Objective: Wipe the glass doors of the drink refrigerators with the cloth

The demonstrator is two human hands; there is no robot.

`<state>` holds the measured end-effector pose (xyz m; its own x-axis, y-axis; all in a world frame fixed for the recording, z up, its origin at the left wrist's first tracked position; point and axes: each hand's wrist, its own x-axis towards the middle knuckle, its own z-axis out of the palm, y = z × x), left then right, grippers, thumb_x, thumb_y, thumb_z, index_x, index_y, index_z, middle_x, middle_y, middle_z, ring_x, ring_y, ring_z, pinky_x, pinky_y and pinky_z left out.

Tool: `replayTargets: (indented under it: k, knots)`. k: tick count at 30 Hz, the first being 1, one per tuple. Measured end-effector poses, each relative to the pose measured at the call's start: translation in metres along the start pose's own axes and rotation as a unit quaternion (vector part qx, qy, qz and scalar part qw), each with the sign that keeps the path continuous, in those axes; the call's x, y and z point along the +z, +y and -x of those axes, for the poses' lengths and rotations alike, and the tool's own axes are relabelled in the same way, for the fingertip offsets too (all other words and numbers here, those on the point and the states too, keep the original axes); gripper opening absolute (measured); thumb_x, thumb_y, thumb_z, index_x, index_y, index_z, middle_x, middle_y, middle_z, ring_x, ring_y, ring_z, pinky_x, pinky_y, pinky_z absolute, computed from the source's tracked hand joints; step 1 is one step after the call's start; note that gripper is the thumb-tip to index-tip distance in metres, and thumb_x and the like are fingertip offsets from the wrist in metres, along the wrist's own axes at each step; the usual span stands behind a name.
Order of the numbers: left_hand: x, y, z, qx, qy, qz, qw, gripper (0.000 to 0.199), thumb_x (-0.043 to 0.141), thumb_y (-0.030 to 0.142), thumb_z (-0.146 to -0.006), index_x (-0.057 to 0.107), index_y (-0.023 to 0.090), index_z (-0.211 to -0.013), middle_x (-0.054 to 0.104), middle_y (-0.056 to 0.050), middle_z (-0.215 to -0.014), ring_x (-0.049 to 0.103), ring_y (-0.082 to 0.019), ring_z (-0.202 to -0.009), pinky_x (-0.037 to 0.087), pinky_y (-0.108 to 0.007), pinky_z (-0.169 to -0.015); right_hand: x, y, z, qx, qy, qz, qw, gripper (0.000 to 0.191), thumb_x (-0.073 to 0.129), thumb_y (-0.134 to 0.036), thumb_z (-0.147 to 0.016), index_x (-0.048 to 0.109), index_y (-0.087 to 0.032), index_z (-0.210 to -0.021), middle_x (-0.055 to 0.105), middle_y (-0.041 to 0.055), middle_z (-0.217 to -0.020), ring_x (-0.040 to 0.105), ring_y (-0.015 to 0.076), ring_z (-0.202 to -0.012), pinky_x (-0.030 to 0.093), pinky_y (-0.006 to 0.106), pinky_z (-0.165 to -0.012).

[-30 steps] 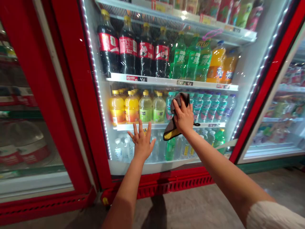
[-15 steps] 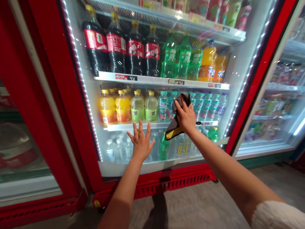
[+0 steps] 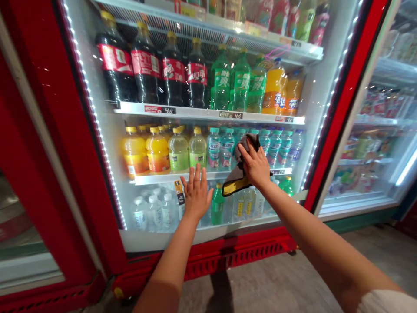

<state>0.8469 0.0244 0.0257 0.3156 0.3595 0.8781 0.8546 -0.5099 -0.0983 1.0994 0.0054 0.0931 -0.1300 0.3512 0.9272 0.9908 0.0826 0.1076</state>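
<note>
My right hand (image 3: 256,164) presses a grey cleaning cloth (image 3: 235,176) with a dark edge and a yellow patch against the fridge's glass door. The cloth is bunched beneath the fingers, and one corner hangs down to the left. To the left of it, my left hand (image 3: 196,193) is open, with fingers stretched upward and nothing in it. It lies at or just before the glass; I cannot tell whether it touches. Behind the glass, the cloth covers part of the row of small teal-capped bottles (image 3: 214,148).
A red frame (image 3: 94,174) surrounds the lit fridge. Its shelves hold cola bottles (image 3: 171,71), green bottles (image 3: 240,82), orange drinks (image 3: 275,89) and water bottles (image 3: 140,215). Another fridge (image 3: 365,161) stands on the right. A red vented base (image 3: 234,259) meets the grey floor (image 3: 260,287).
The fridge has shifted slightly left in view. My left hand has moved right relative to the shelves, its fingers closer together. The right hand and cloth have also slid slightly right across the glass.
</note>
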Motion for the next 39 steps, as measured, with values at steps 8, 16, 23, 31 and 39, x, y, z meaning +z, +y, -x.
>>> replayTargets:
  k: [8,16,23,31,39]
  knots:
    - [0.007,0.029,-0.037,0.091,-0.047,-0.002,0.995,0.1,0.071,0.046,-0.09,0.009,0.024,-0.165,0.013,-0.015,-0.171,0.005,-0.032,-0.16,-0.005,-0.064,-0.126,0.004,0.015,0.038,-0.103,-0.039,-0.017,0.994,0.051,0.051,-0.022,-0.101,0.051,-0.033,-0.151,0.047,0.0059,-0.16,0.032,0.0322,-0.154,0.033,0.057,-0.123]
    - [0.026,0.066,-0.066,0.155,-0.057,-0.006,0.986,0.09,0.066,0.042,-0.093,0.015,0.023,-0.165,0.021,-0.012,-0.17,-0.002,-0.026,-0.16,-0.013,-0.059,-0.126,0.001,0.089,0.039,0.04,0.007,0.006,0.999,0.061,0.046,-0.011,-0.098,0.043,-0.028,-0.157,0.036,0.0116,-0.166,0.044,0.0352,-0.146,0.039,0.062,-0.117]
    - [0.048,0.1,-0.067,0.134,-0.043,0.005,0.99,0.089,0.06,0.04,-0.096,0.008,0.016,-0.165,0.023,-0.016,-0.169,0.001,-0.025,-0.16,-0.014,-0.058,-0.126,0.003,0.088,0.046,-0.057,-0.037,-0.054,0.996,0.06,0.046,-0.01,-0.097,0.048,-0.033,-0.154,0.043,0.0042,-0.163,0.029,0.0297,-0.156,0.034,0.058,-0.123]
    - [0.068,0.137,-0.085,0.178,-0.032,0.01,0.983,0.09,0.062,0.036,-0.095,0.008,0.022,-0.165,0.026,-0.013,-0.168,0.008,-0.024,-0.16,-0.014,-0.055,-0.127,0.004,0.149,0.06,0.093,0.0,-0.017,0.995,0.074,0.048,-0.004,-0.09,0.038,-0.027,-0.16,0.023,0.0078,-0.171,0.028,0.0367,-0.155,0.039,0.06,-0.118]
    - [0.082,0.164,-0.1,0.191,-0.004,0.011,0.982,0.09,0.061,0.037,-0.096,0.005,0.023,-0.165,0.029,-0.01,-0.167,0.001,-0.02,-0.16,-0.019,-0.05,-0.126,0.006,0.168,0.055,-0.002,-0.025,-0.029,0.999,0.064,0.046,-0.009,-0.096,0.044,-0.031,-0.156,0.036,0.0043,-0.167,0.025,0.0313,-0.157,0.031,0.059,-0.124]
